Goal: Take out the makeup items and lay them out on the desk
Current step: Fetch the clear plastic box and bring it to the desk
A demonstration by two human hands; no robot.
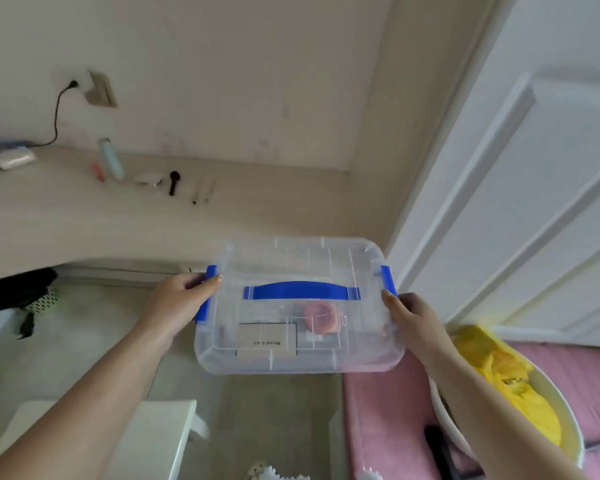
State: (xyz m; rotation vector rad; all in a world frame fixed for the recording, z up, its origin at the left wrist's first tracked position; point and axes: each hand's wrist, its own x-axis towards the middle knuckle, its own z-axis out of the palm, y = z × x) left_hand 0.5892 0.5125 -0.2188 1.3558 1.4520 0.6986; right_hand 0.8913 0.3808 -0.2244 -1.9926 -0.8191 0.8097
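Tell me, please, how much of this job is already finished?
Partly done: several small items already lie on the desk. In hand: the left hand and right hand hold the clear box, lid on. Left: a pink round item and card inside.

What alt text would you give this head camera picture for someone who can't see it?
Two bare hands, left hand and right hand, hold a clear plastic box with blue latches and a blue handle in mid-air, lid on. Behind it, a pale desk carries a few small makeup items by the wall.
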